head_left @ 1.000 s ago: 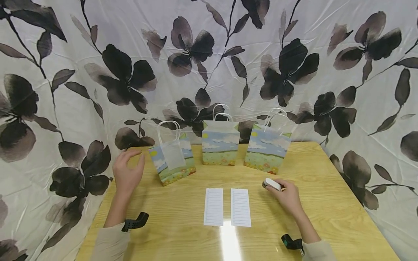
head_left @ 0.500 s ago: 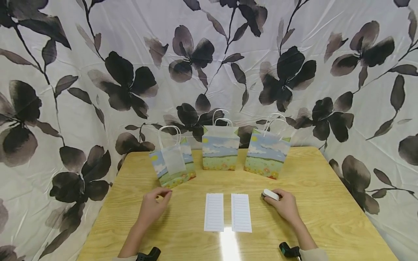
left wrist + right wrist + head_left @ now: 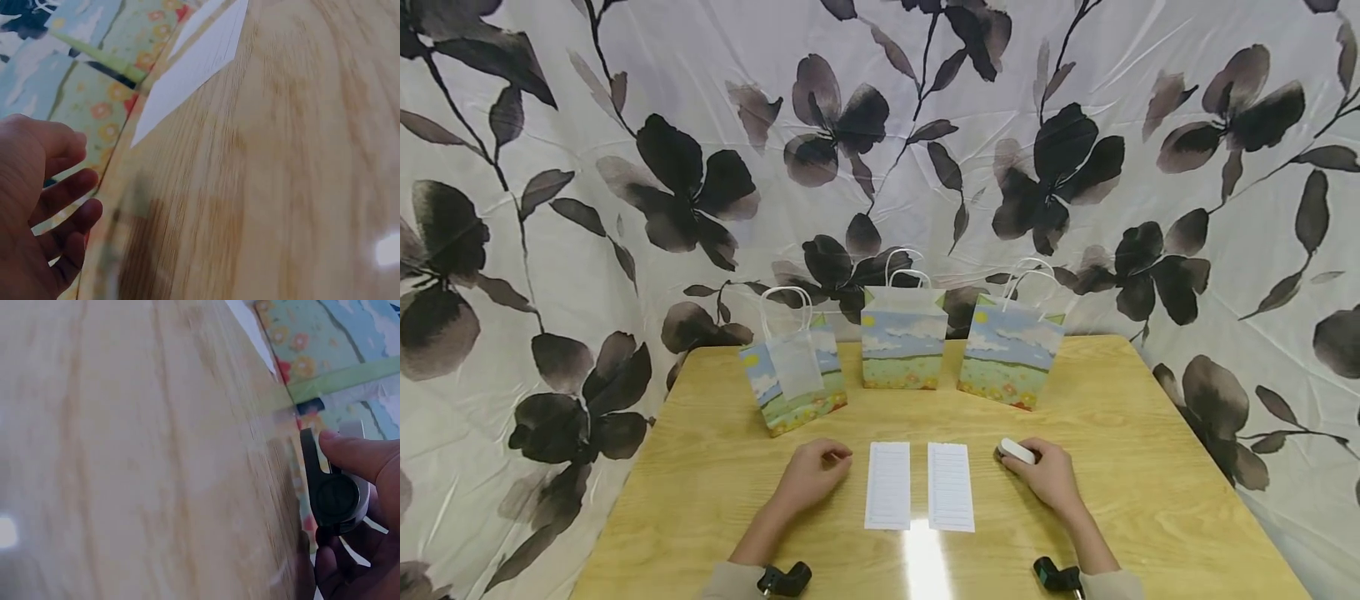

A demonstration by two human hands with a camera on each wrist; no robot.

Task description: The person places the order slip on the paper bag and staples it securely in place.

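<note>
Two ruled white paper slips lie side by side on the table, the left slip [image 3: 887,486] and the right slip [image 3: 951,487]. Just left of them is my left hand [image 3: 812,475], its fingers loosely bent and holding nothing; the left wrist view shows the fingers [image 3: 78,215] apart. To the right of the slips, my right hand [image 3: 1051,475] grips a small white and black stapler [image 3: 1017,452]. In the right wrist view the thumb presses along the stapler's [image 3: 337,497] side, with the other fingers partly hidden beneath.
Three paper gift bags with white handles stand along the back: a left bag [image 3: 831,379], a middle bag [image 3: 904,350] and a right bag [image 3: 1009,354]. A white slip [image 3: 797,367] is on the left bag's front. Behind the wooden table [image 3: 700,417] hangs a floral cloth [image 3: 715,67].
My left hand has come from beside the left bag, forward and right, to the left paper slip. My right hand has stayed in nearly the same place with the stapler.
</note>
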